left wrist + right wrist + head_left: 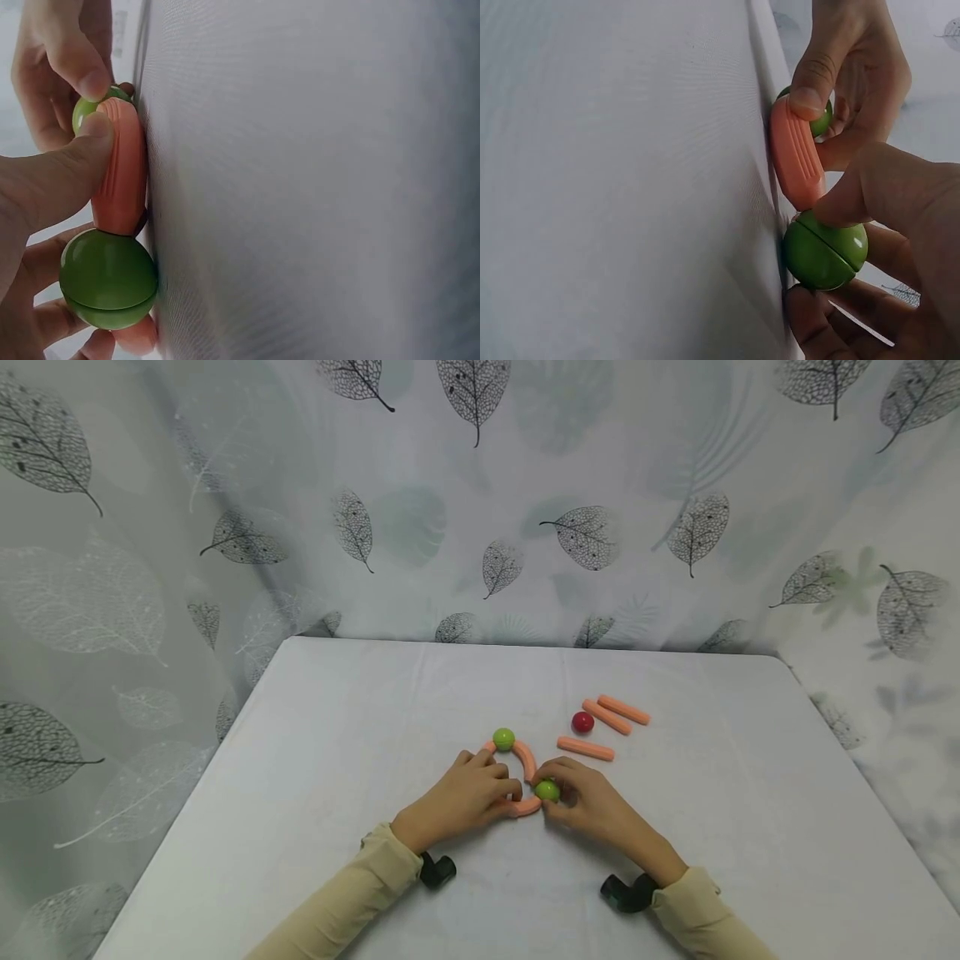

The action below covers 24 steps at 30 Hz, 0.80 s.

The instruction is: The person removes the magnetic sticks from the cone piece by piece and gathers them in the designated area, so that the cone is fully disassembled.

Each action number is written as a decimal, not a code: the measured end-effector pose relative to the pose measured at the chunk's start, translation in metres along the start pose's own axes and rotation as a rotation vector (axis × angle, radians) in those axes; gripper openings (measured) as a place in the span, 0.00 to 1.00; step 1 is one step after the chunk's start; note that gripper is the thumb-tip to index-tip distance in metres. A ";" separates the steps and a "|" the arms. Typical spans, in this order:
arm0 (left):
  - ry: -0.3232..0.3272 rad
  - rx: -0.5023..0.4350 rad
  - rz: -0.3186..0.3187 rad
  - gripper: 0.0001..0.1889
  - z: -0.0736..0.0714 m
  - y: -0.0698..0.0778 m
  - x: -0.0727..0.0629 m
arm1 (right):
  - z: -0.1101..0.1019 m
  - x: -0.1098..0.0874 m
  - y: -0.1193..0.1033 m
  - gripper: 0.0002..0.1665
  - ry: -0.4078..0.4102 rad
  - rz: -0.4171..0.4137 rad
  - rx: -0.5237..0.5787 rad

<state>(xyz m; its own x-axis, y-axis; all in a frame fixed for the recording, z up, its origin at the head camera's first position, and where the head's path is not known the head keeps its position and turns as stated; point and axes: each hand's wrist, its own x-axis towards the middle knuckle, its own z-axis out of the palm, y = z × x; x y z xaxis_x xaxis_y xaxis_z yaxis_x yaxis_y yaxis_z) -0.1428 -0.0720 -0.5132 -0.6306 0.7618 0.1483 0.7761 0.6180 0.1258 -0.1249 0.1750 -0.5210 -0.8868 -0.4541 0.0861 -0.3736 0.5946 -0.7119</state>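
Observation:
Curved orange pieces and green balls form a ring on the white table. My left hand [468,797] lies over its left side; its thumb presses the front curved piece [120,169], with the fingers round the ring. Beside that thumb is a green ball [109,277], covered by the hand in the head view. My right hand [588,802] pinches another green ball [825,250] between thumb and fingers, against the right end of the front curved piece [527,807]. At the ring's back sits a green ball [503,739], and from it a curved piece [527,762] runs toward my right fingertips.
Behind my right hand lie a straight orange stick [586,748], two more sticks [607,717] side by side, and a red ball [582,722]. The white table [360,710] ends at a leaf-patterned curtain [420,585]. A dark wrist camera [628,893] hangs under each forearm.

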 end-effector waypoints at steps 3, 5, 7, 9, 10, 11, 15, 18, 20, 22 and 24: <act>-0.003 -0.009 -0.003 0.10 -0.002 0.000 0.000 | -0.001 0.000 0.000 0.21 -0.009 0.005 0.000; -0.005 -0.012 -0.004 0.10 -0.002 -0.001 -0.001 | -0.002 -0.001 0.000 0.21 -0.011 0.006 -0.011; 0.001 -0.015 -0.001 0.10 -0.003 -0.001 -0.001 | -0.003 -0.001 0.000 0.21 -0.011 0.009 -0.022; 0.010 -0.011 0.004 0.09 -0.003 -0.001 -0.001 | -0.003 -0.001 0.001 0.21 -0.014 0.011 -0.022; 0.015 -0.009 0.006 0.09 -0.003 -0.001 -0.001 | -0.003 0.000 0.001 0.22 -0.017 0.008 -0.020; 0.018 -0.009 0.007 0.10 -0.003 -0.002 -0.002 | -0.003 0.000 0.001 0.22 -0.019 0.008 -0.017; 0.006 -0.016 0.006 0.10 -0.002 -0.003 -0.002 | -0.004 0.000 0.002 0.22 -0.027 0.009 -0.018; -0.011 -0.026 0.002 0.10 -0.003 -0.003 -0.002 | -0.007 0.000 0.002 0.22 -0.029 0.032 -0.031; -0.019 -0.030 0.001 0.09 -0.003 -0.004 -0.001 | -0.011 -0.001 0.003 0.22 -0.021 0.054 -0.043; -0.025 -0.035 -0.002 0.09 -0.003 -0.004 -0.001 | -0.015 -0.002 0.003 0.21 -0.005 0.075 -0.059; -0.033 -0.045 -0.005 0.08 -0.005 -0.005 -0.001 | -0.020 -0.003 0.005 0.20 0.014 0.080 -0.075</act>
<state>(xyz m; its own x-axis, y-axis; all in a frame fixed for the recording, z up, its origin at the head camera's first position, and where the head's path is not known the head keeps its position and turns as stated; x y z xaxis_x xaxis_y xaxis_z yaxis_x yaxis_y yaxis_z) -0.1455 -0.0767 -0.5095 -0.6331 0.7654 0.1156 0.7718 0.6127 0.1703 -0.1299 0.1924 -0.5107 -0.9181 -0.3943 0.0412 -0.3206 0.6771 -0.6625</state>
